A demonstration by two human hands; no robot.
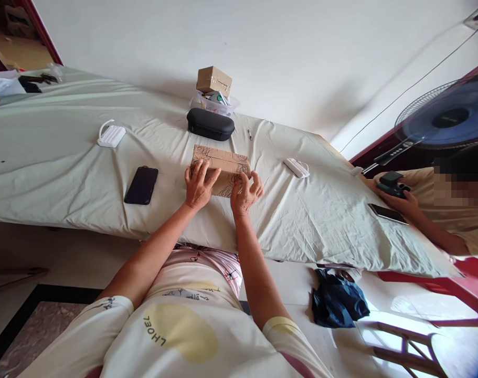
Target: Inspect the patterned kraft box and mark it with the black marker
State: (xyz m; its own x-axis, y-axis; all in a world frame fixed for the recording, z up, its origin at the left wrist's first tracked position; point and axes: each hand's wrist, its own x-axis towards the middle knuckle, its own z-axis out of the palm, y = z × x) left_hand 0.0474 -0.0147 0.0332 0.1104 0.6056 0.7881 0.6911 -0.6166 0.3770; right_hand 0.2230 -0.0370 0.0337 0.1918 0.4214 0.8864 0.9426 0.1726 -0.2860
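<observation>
Cardboard box (225, 181) lies flat on the cloth-covered worktop (301, 220), probably in this position because each side can be reached equally well. At its nine o'clock side rests the left hand (200, 184), with fingers spread apart and lowered onto the top. The right hand (244, 194) sits at three o'clock, fingers bent close to the edge; whether it really clamps there, I cannot tell from where I stand. With one hand on either side, the box is, I believe, steady against turning. Counting from this box, a dark phone (141, 185) lies a little under nine o'clock and a white device (297, 168) at three, both well apart, so they seem not to disturb. Behind, at twelve, a black case (211, 125) lies before a plastic tub (224, 109).
</observation>
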